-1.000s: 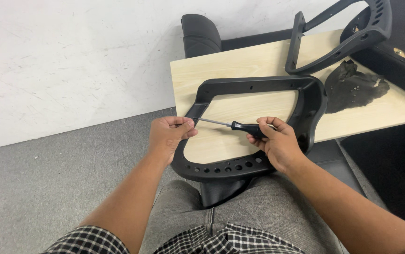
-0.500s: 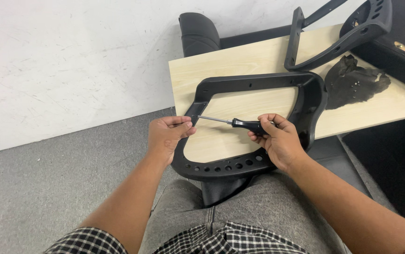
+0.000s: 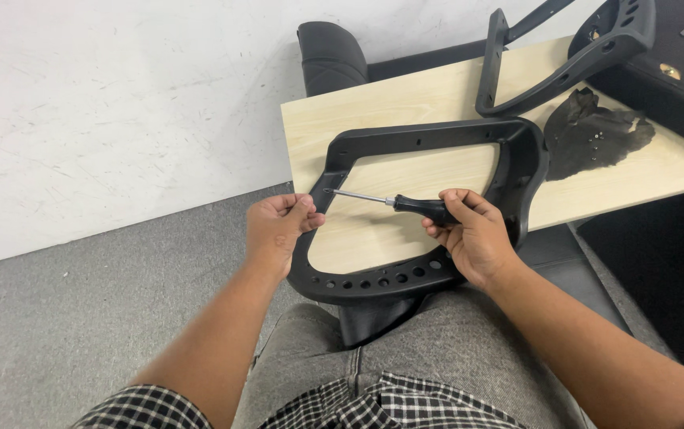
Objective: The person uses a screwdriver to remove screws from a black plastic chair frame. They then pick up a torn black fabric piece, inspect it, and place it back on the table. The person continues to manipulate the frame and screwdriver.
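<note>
Black plastic chair-back frame (image 3: 374,282), an open loop with a row of round holes along its near rail, lies with that rail on the person's grey-trousered lap (image 3: 437,349), while its far rail rests on the light wooden surface (image 3: 405,103) beyond the fingers.

The left hand (image 3: 278,226) is closed around the frame's left upright, its fingers (image 3: 298,210) curled tight on the plastic and the thumb on top. The right hand (image 3: 473,238) is wrapped around the black handle of a slim steel-shafted screwdriver (image 3: 394,203), fingers (image 3: 457,202) folded fully round it. The shaft runs leftward across the frame's open middle, and its tip sits against the inner face of the left upright, just beside the left fingers, at what looks like a small hole. Whether a screw is there is too small to tell.

Judging by this pose, the work in hand is driving or loosening a fastener in that upright. It calls for the left hand to brace the frame firmly while the right holds the tool in line with the hole, since the shaft lies nearly flat and could slip toward the left thumb.

Farther from the fingers, a crumpled black mesh sheet (image 3: 596,131) lies on the surface to the right. A second black plastic frame piece (image 3: 564,63) stands tilted behind it, and a black padded cushion (image 3: 330,56) leans against the white wall (image 3: 119,95).
</note>
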